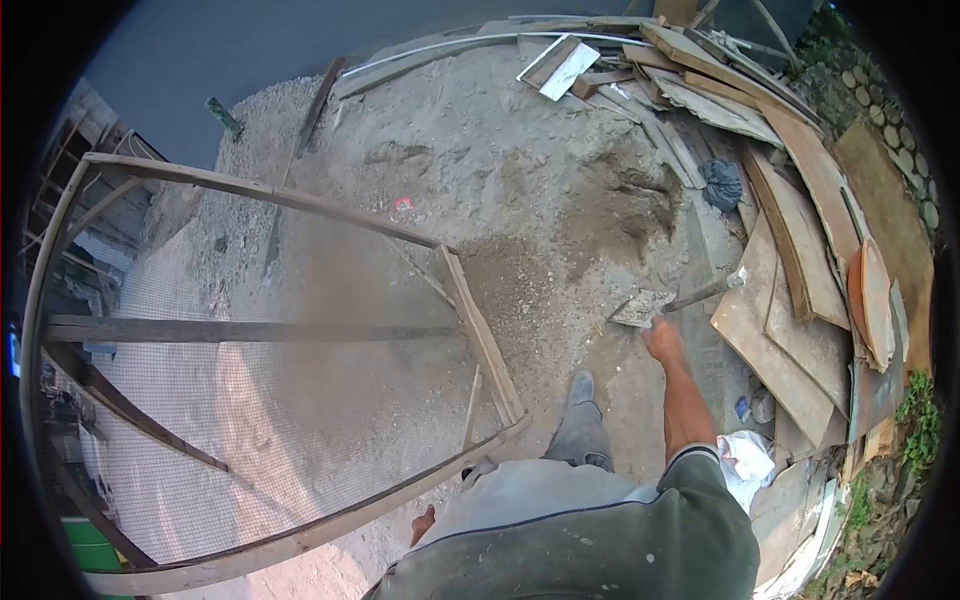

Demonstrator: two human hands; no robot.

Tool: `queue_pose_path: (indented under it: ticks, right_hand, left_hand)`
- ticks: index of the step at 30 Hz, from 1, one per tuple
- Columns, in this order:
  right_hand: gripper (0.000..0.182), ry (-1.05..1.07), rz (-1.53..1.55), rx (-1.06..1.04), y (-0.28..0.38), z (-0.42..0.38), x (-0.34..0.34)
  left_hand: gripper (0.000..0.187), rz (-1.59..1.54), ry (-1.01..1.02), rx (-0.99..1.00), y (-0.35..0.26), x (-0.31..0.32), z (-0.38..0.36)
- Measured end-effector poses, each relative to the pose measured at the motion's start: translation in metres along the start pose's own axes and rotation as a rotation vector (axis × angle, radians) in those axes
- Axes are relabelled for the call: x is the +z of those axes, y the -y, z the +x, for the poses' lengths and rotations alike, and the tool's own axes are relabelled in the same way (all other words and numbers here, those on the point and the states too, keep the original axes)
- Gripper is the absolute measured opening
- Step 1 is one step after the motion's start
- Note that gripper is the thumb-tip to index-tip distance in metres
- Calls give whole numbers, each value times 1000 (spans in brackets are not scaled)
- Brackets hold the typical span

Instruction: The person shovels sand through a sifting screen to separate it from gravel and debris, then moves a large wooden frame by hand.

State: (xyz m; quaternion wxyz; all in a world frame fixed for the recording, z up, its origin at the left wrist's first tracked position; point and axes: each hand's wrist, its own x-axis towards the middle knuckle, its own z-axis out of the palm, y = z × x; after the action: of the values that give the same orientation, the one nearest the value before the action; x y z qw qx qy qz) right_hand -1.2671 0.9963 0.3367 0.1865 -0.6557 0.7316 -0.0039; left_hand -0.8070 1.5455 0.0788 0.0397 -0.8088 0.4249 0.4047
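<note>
Right hand point(662, 338) was stretched forward and down, closed on the near end of a shovel handle point(705, 291); fingers too small to make out one by one. Handle ran up and to the right, away from the hand, its far end lying over a wooden board point(775, 345). Shovel blade point(641, 307) sat just left of the hand, flat and grey, covered with sand, touching the ground at the edge of the sand heap point(480, 170). Where exactly the handle joined the blade was hidden behind the hand. Left hand point(423, 524) was mostly hidden under the body, only a small part seen low near the sieve frame; could not tell if open or closed.

Further out stood a large wooden-framed mesh sieve point(270, 330), tilted, with fine sand behind the mesh. Was cut off at the left edge. Stacked boards and planks point(800, 230) lay to the right, a dark cloth point(722, 184) among them.
</note>
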Motion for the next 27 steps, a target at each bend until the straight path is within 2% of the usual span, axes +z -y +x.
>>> queue_pose_path:
  ticks: [2, 3, 4, 5, 6, 7, 8, 9, 10, 11, 13, 14, 16, 17, 18, 19, 21, 24, 27]
  right_hand:
    - [34, -18, -154, -39, -15, 32, -28]
    - [34, 6, -163, -59, -34, 56, -26]
    - [31, 40, -325, -87, -56, 79, -23]
    - [30, 55, -480, -121, -73, 111, -22]
    - [30, 67, -479, -145, -87, 138, -21]
    - [31, 63, -712, -187, -103, 159, -20]
    - [32, 82, -947, -240, -122, 168, -14]
    - [32, 123, -944, -273, -143, 182, -9]
    - [30, 179, -1048, -224, -163, 197, -5]
    - [28, 236, -1156, -173, -173, 204, 0]
    - [28, 313, -1193, -186, -176, 217, 5]
    - [29, 348, -1233, -173, -176, 226, 3]
    - [30, 363, -1246, -179, -182, 243, 1]
    - [30, 395, -1230, -126, -183, 247, -3]
    - [30, 419, -1209, -69, -182, 251, -6]
    - [29, 452, -1109, -34, -196, 257, -4]
    - [28, 662, -974, -3, -204, 272, -14]
    - [26, 559, -850, 27, -210, 282, -15]
    - [27, 585, -900, 44, -174, 296, -27]
  left_hand:
    - [40, 77, 67, 95, -25, 7, -12]
    - [37, 88, 14, 62, -42, 11, -11]
    - [37, 42, 96, -148, -63, 10, -10]
    - [39, 11, 109, -221, -88, 11, -12]
    - [40, -17, 118, -290, -104, 19, -1]
    - [40, -24, 122, -317, -130, 25, 12]
    - [43, -45, 92, -167, -147, 32, 6]
    - [46, -63, 64, -16, -168, 36, -2]
    - [48, -193, 89, -161, -203, 22, -7]
    - [50, -357, 108, -323, -267, -19, -19]
    - [54, -588, 85, -513, -400, -110, -38]
    - [58, -586, 82, -525, -387, -95, -29]
    - [57, -711, -36, -400, -404, -110, -27]
    - [56, -818, -60, -457, -396, -105, -20]
    - [56, -725, -75, -497, -428, -142, -20]
    - [56, -701, -128, -491, -423, -138, -15]
    - [56, -688, -191, -488, -416, -143, -5]
    - [57, -712, -240, -524, -425, -151, 10]
    - [56, -858, -233, -549, -448, -170, 32]
